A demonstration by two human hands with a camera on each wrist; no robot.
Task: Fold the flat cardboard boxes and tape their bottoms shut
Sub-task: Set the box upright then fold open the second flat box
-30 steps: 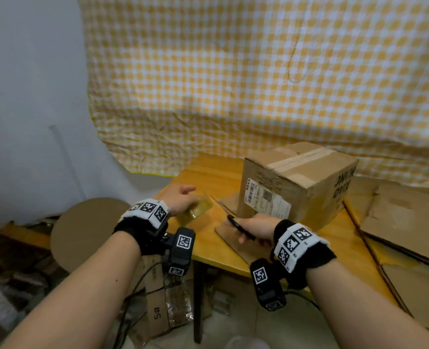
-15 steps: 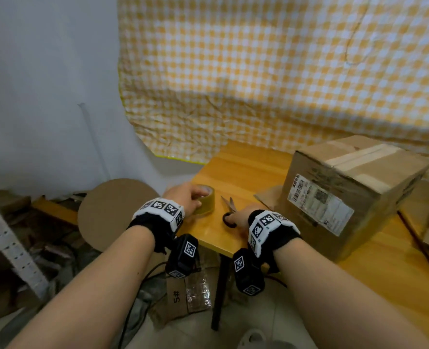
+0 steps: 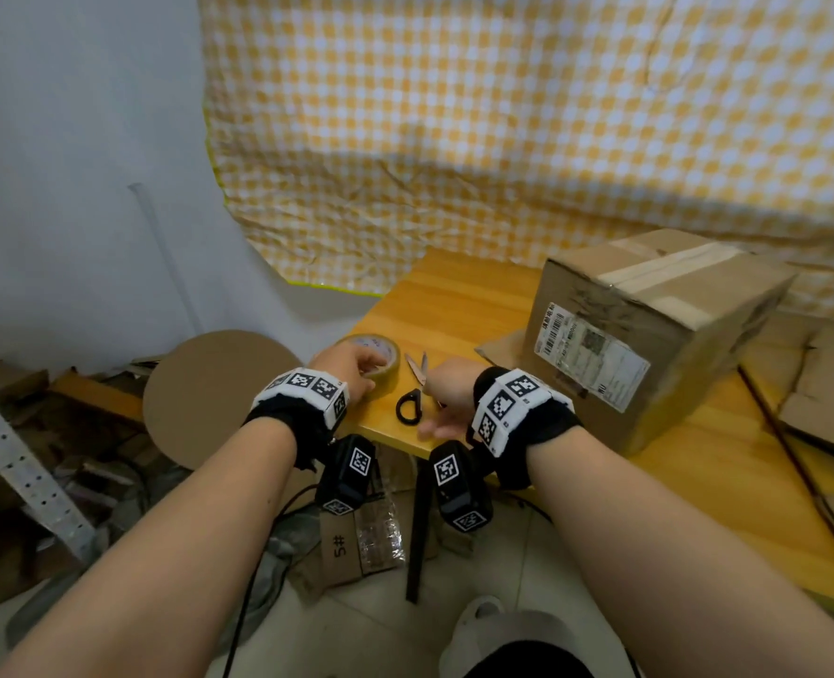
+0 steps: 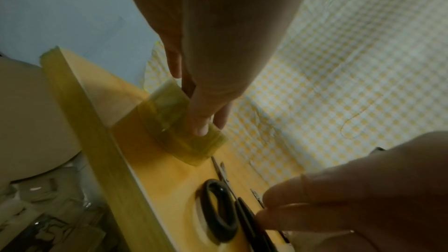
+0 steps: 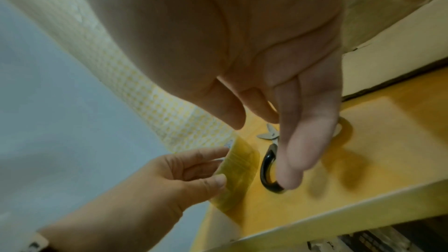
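Left hand [image 3: 351,365] has its fingers curled over the tape roll [image 3: 378,358], thumb pressed on the outer wrap, so that's a proper grasp, roll sitting flat near the table's [image 3: 454,305] corner at about 9 o'clock from the scissors [image 3: 412,393]. Right hand [image 3: 447,398] is loose, fingers relaxed and just brushing the black scissor handles, not gripping anything as far as I can tell. The folded cardboard box [image 3: 650,330] sits at 3 o'clock, taped seam facing up, resting on a flat cardboard sheet [image 3: 500,347]. My guess on handling: the roll is light, stiff and a bit slick on the wrap, best pinched through the core and rim; the box looks light but bulky and its walls will dent, so take it by two opposite edges. Compared with half a second back, the right hand has let go of the scissors and they lie on the table now, while the left hasn't left the roll. The view has also swung slightly left.
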